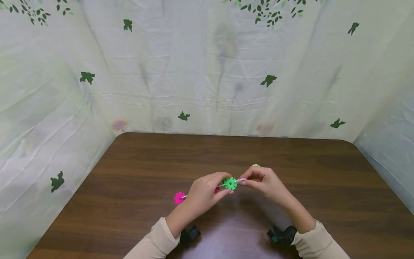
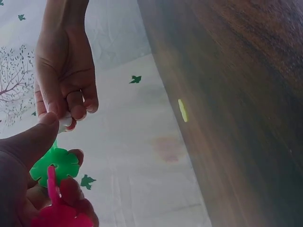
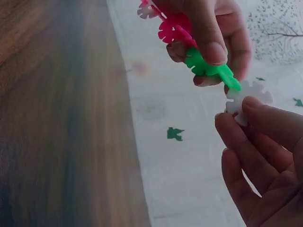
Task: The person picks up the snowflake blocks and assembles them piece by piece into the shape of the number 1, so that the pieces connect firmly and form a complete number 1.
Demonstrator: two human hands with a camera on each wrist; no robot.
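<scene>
My left hand grips a chain of notched plastic discs over the table. A green disc shows between its thumb and fingers, and a pink disc hangs out at the chain's far left end. In the right wrist view, more pink pieces run behind the left fingers. My right hand pinches a white notched disc between thumb and fingertips. That white disc meets the edge of a green piece; whether their notches are interlocked I cannot tell.
A yellow disc lies on the brown wooden table, beyond the right hand. White cloth with green leaf prints hangs behind the table and along its sides. Dark straps sit at both wrists.
</scene>
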